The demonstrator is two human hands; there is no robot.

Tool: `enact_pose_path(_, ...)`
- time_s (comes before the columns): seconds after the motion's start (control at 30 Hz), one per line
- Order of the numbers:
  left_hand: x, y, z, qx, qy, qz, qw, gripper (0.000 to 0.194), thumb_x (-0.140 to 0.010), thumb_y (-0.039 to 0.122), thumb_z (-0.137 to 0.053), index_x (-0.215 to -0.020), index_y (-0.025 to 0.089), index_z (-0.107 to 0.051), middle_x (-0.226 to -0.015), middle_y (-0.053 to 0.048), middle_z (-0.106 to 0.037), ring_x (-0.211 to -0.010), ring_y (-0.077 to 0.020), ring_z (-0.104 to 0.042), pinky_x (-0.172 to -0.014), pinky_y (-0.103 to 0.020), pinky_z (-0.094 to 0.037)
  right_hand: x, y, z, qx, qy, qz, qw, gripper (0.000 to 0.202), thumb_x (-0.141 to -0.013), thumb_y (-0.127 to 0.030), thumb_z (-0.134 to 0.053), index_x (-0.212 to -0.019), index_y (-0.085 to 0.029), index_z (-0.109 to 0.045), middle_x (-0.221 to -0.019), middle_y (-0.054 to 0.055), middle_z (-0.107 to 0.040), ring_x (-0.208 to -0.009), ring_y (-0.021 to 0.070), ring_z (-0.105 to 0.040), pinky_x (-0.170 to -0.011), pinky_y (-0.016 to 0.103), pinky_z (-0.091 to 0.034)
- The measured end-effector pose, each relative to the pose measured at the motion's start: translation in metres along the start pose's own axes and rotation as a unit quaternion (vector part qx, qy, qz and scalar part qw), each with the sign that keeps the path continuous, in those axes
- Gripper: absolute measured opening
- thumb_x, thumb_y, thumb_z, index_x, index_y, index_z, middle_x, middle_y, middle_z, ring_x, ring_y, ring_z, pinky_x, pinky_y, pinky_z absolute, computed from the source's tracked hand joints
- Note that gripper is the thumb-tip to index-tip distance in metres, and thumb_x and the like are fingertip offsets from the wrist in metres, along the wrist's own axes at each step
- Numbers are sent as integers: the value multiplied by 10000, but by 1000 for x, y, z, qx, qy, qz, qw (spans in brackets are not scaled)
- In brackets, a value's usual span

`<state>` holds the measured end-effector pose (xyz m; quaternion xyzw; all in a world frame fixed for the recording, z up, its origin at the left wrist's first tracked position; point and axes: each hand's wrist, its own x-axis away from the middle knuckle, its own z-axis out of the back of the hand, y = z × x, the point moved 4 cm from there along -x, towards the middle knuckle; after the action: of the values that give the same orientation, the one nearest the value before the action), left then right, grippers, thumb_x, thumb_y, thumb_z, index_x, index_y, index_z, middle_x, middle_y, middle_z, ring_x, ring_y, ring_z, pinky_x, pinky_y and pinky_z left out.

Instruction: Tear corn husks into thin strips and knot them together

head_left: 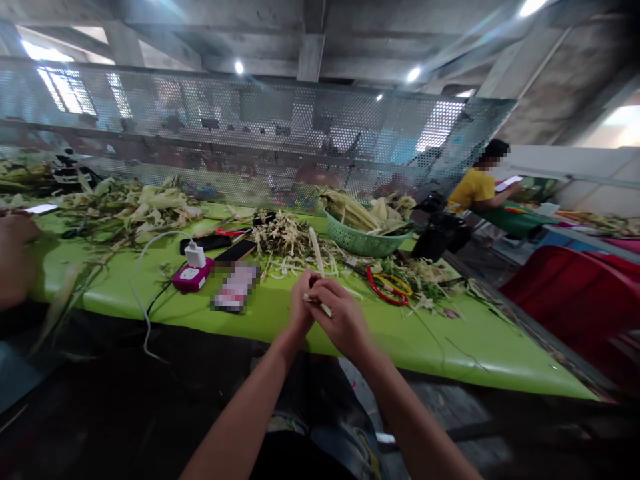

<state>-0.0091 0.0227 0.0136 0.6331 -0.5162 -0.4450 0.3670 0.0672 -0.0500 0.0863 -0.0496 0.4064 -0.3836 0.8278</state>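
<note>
Your L hand and R hand meet over the smooth, shiny table, both closed on a flat, pale husk strip poking up. Dry, curly shreds heap behind. Round, holed plastic basket holds long, ribbed husks. Strip's lower end's hidden by fingers; prob. same pc. as the pale bit at R fingertips.

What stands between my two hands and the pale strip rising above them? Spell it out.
Nothing visible does. The left hand and right hand come together around the lower part of the pale strip. The husk scraps lie beyond the hands on the green table, not in between.
</note>
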Motion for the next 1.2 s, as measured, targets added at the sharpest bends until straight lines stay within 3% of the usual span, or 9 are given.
enact_pose_path(0.1,-5,4,2,-8,13,-28,999,74,-684,167,-613,-739,174,-565,-706,1,-561,-667,-124,-495,-663,-253,-394,4,14,11,-42,75,-51,995,65,-845,-212,-584,-869,-224,-643,-893,42,-657,-842,197,-615,-772,312,-477)
enact_pose_path(0.2,-6,1,0,44,-6,33,998,153,-696,262,-644,-766,168,-546,-685,25,-543,-592,-95,-504,-619,-241,-406,10,38,21,-77,143,-126,979,53,-818,-260,-625,-831,-213,-644,-795,21,-658,-732,179,-606,-711,303,-475)
enact_pose_path(0.3,-3,-1,-6,103,-38,91,990,252,-665,314,-702,-782,162,-538,-667,39,-538,-559,-77,-520,-614,-233,-427,16,65,21,-160,169,-194,953,117,-765,-295,-674,-801,-193,-629,-754,22,-646,-696,176,-602,-678,303,-481)
enact_pose_path(0.43,1,-3,-9,159,-72,128,976,304,-605,244,-745,-832,155,-562,-723,25,-591,-588,-71,-565,-630,-212,-445,24,90,13,-252,214,-248,911,217,-708,-340,-724,-814,-187,-611,-739,19,-647,-695,176,-621,-686,316,-498)
enact_pose_path(0.57,3,-5,-10,199,-101,153,963,355,-570,149,-732,-885,157,-569,-782,10,-627,-632,-80,-595,-642,-201,-449,29,99,8,-268,242,-267,893,253,-678,-371,-747,-796,-193,-612,-713,10,-650,-682,173,-628,-682,317,-505)
enact_pose_path(0.73,5,-4,-11,177,-124,149,965,451,-549,154,-790,-938,159,-561,-791,1,-638,-670,-86,-588,-668,-207,-446,30,98,7,-259,246,-259,897,229,-687,-349,-745,-789,-191,-615,-712,7,-646,-683,170,-624,-676,312,-495)
enact_pose_path(0.93,3,-7,-9,152,-88,159,971,476,-543,330,-835,-880,156,-546,-662,32,-588,-566,-74,-545,-591,-203,-425,30,96,6,-215,237,-231,919,143,-733,-298,-694,-789,-190,-620,-704,1,-621,-652,155,-589,-653,296,-482)
enact_pose_path(1.07,0,-10,-7,169,-68,151,972,454,-522,333,-845,-818,150,-553,-654,48,-561,-544,-57,-523,-574,-195,-417,30,92,7,-131,208,-159,956,61,-789,-249,-621,-805,-204,-658,-769,20,-643,-716,172,-597,-685,309,-485)
enact_pose_path(1.2,-2,-11,-5,191,-46,159,968,434,-503,295,-851,-790,148,-561,-646,56,-548,-523,-42,-495,-544,-184,-397,29,83,7,-42,148,-73,985,148,-786,-176,-585,-863,-242,-693,-879,42,-637,-858,208,-600,-777,356,-495)
